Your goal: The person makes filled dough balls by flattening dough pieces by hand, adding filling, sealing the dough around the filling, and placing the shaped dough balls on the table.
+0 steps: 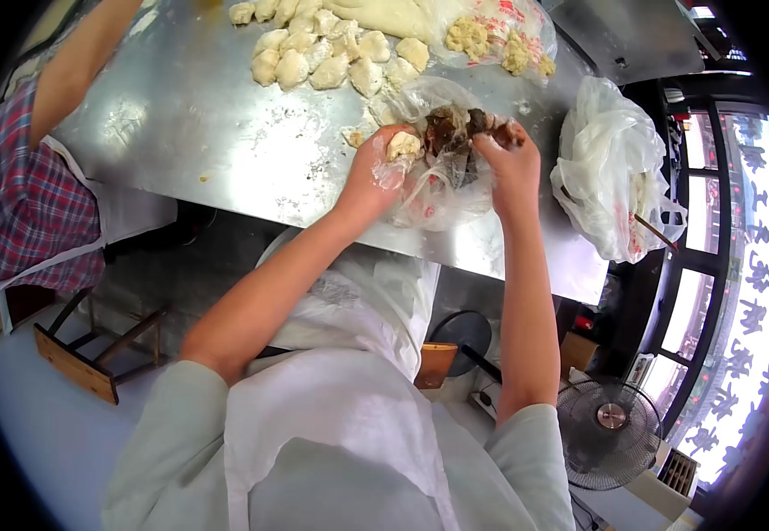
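On the metal table a plastic bag (438, 201) lies open around a dark brown filling (446, 133). At the bag's left side, my left hand (378, 170), dusted with flour, is closed round a small pale dough piece (404, 146). The fingers of my right hand (510, 159) are pinched at the right edge of the dark filling, with dark bits on the fingertips. Beyond my hands sit several floured dough pieces (327, 73) beside a large dough slab (380, 13). Yellowish crumbly lumps (469, 38) rest on plastic at the back.
A white plastic bag (610, 164) bulges at the table's right end. A co-worker in a plaid shirt (35, 190) stands at the left, one arm over the metal table (172, 133). A wooden stool (79, 363) and a fan (610, 425) are below.
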`<state>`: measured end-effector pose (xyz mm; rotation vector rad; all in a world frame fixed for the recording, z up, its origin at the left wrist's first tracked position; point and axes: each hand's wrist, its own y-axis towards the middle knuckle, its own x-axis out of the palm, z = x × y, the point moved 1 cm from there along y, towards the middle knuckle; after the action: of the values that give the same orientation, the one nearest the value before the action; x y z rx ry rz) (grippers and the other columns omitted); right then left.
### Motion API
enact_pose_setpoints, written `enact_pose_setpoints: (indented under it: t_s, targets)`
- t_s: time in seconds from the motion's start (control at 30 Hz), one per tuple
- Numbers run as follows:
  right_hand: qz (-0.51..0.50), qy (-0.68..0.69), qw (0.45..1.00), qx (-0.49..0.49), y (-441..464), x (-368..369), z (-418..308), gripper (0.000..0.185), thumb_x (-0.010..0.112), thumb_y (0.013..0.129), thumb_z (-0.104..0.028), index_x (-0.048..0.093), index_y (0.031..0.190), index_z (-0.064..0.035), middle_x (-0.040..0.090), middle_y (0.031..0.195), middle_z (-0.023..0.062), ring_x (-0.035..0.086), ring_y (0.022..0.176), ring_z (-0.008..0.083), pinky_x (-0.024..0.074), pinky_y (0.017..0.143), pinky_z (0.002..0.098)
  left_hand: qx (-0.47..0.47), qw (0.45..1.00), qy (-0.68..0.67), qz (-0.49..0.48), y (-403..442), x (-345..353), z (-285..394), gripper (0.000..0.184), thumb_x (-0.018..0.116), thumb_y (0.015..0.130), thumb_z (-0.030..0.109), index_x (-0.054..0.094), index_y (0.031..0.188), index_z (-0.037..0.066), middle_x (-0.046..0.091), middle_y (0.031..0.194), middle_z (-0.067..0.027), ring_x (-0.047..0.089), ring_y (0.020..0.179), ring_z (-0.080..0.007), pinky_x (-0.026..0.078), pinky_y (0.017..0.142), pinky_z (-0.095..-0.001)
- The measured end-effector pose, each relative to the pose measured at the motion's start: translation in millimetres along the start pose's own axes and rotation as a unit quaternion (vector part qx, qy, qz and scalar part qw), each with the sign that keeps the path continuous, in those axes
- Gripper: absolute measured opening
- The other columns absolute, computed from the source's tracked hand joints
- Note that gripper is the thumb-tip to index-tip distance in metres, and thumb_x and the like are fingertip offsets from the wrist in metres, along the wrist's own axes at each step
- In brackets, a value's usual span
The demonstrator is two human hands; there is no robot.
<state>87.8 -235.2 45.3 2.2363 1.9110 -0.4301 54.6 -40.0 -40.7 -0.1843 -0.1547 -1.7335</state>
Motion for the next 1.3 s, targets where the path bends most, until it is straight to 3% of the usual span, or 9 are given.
enact_pose_setpoints:
  t_s: [0.1, 0.17, 0.2, 0.33, 0.57, 0.87, 1.07, 1.17, 1.3]
  targets:
    - [-0.014, -0.109, 0.989, -0.103, -27.7, 7.8, -4.7, 0.027, 0.074, 0.079, 0.001, 0.072, 0.107, -0.0002, 0.07, 0.102, 0.0086, 0.066, 0.088, 0.0187, 0.0518, 0.08, 0.0313, -0.069, 0.975, -0.21, 0.009, -10.5, 0.1, 12.4, 0.042, 0.046, 0.1, 0.001, 0.05, 0.142, -0.002, 0.064, 0.129, -0.0129, 0.064, 0.118, -0.0221, 0.052, 0.105, -0.036]
    - [-0.021, -0.216, 0.956, -0.197, -45.9, 26.0, -26.4, 0.029, 0.073, 0.077, 0.002, 0.073, 0.106, -0.0016, 0.068, 0.101, 0.0108, 0.065, 0.085, 0.0245, 0.0523, 0.078, 0.0336, -0.129, 0.904, -0.408, 0.002, -10.5, -1.0, 21.3, 0.042, 0.044, 0.101, 0.003, 0.05, 0.142, -0.002, 0.064, 0.13, -0.0145, 0.062, 0.122, -0.0247, 0.049, 0.11, -0.0401]
    - [-0.011, -0.217, 0.945, -0.243, -51.4, 36.0, -25.6, 0.032, 0.072, 0.075, 0.004, 0.073, 0.106, -0.0032, 0.064, 0.099, 0.0145, 0.062, 0.084, 0.0316, 0.0524, 0.076, 0.0374, -0.136, 0.886, -0.443, -0.01, -12.5, -2.1, 21.3, 0.038, 0.041, 0.106, 0.012, 0.051, 0.141, -0.001, 0.063, 0.131, -0.0135, 0.06, 0.125, -0.0259, 0.046, 0.112, -0.0434]
    - [-0.004, -0.305, 0.895, -0.325, -76.6, 68.1, -22.1, 0.034, 0.068, 0.075, 0.008, 0.07, 0.108, 0.0004, 0.062, 0.104, 0.0168, 0.062, 0.096, 0.0398, 0.0515, 0.081, 0.0476, -0.145, 0.887, -0.439, 0.0, -26.0, -1.4, 27.7, 0.036, 0.041, 0.11, 0.019, 0.054, 0.138, 0.001, 0.064, 0.13, -0.0108, 0.06, 0.122, -0.0224, 0.048, 0.107, -0.0421]
    - [-0.036, -0.19, 0.969, -0.155, -91.0, 82.5, -34.1, 0.036, 0.066, 0.075, 0.008, 0.065, 0.11, 0.001, 0.06, 0.098, 0.0204, 0.059, 0.094, 0.0446, 0.0497, 0.08, 0.0492, -0.191, 0.876, -0.434, 0.083, -37.7, -6.3, 36.8, 0.029, 0.048, 0.11, 0.014, 0.058, 0.134, 0.001, 0.067, 0.124, -0.0111, 0.066, 0.111, -0.0228, 0.055, 0.097, -0.0383]
    - [0.008, -0.248, 0.94, -0.234, -100.5, 81.0, -19.1, 0.023, 0.066, 0.072, 0.008, 0.06, 0.092, 0.001, 0.059, 0.091, 0.0196, 0.06, 0.085, 0.0441, 0.0491, 0.072, 0.0502, -0.159, 0.877, -0.451, 0.047, -48.2, -13.6, 24.4, 0.032, 0.046, 0.11, 0.011, 0.055, 0.137, -0.002, 0.066, 0.124, -0.0165, 0.065, 0.115, -0.027, 0.053, 0.103, -0.0413]
    - [0.017, -0.257, 0.936, -0.238, -106.8, 91.2, -17.0, 0.024, 0.067, 0.072, 0.006, 0.064, 0.096, 0.0015, 0.064, 0.094, 0.0219, 0.062, 0.086, 0.0448, 0.0512, 0.073, 0.0493, -0.142, 0.871, -0.466, 0.063, -58.1, -7.6, 31.8, 0.034, 0.039, 0.11, 0.009, 0.055, 0.138, -0.001, 0.065, 0.125, -0.0147, 0.064, 0.116, -0.0257, 0.052, 0.103, -0.0421]
    - [-0.002, -0.258, 0.933, -0.249, -109.2, 90.1, -18.3, 0.018, 0.067, 0.079, 0.003, 0.066, 0.097, 0.0024, 0.067, 0.096, 0.0194, 0.065, 0.083, 0.0375, 0.0523, 0.073, 0.041, -0.14, 0.868, -0.471, 0.07, -57.6, -9.7, 22.1, 0.036, 0.037, 0.109, 0.009, 0.055, 0.139, -0.001, 0.066, 0.125, -0.0144, 0.065, 0.115, -0.0251, 0.052, 0.103, -0.0417]
    - [-0.048, -0.209, 0.968, -0.13, -108.8, 84.0, -21.5, 0.017, 0.07, 0.086, 0.001, 0.069, 0.102, 0.0024, 0.07, 0.098, 0.0185, 0.069, 0.084, 0.0319, 0.0536, 0.075, 0.0369, -0.147, 0.87, -0.467, 0.056, -59.7, -16.6, 27.8, 0.035, 0.04, 0.11, 0.011, 0.054, 0.14, -0.001, 0.066, 0.123, -0.0153, 0.065, 0.111, -0.0246, 0.053, 0.099, -0.0404]
